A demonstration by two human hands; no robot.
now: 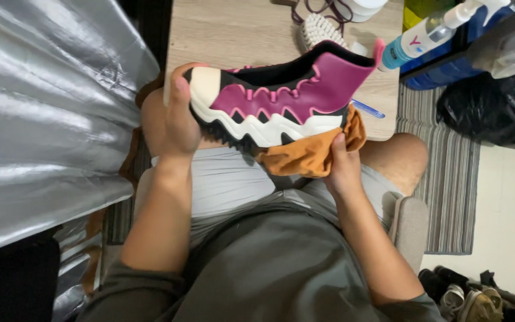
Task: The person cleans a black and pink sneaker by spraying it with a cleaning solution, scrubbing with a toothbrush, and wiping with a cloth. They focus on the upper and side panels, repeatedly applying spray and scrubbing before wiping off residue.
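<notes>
Sneaker [281, 98] in left hand [171, 119], orange cloth [311, 152] in right hand [342, 170]

Soft indoor light is falling from above, evenly and fairly bright. Glare is streaking across the silver sheet [49, 119] on the left. Shadows are pooling dark at the lower left corner. Focus is staying fairly sharp, slightly soft toward the edges.

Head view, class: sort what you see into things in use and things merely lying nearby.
In use:
sneaker
orange cloth
left hand, gripping the toe
right hand, holding the cloth

Lying nearby:
white brush
spray bottle
blue pen
black bag
</notes>
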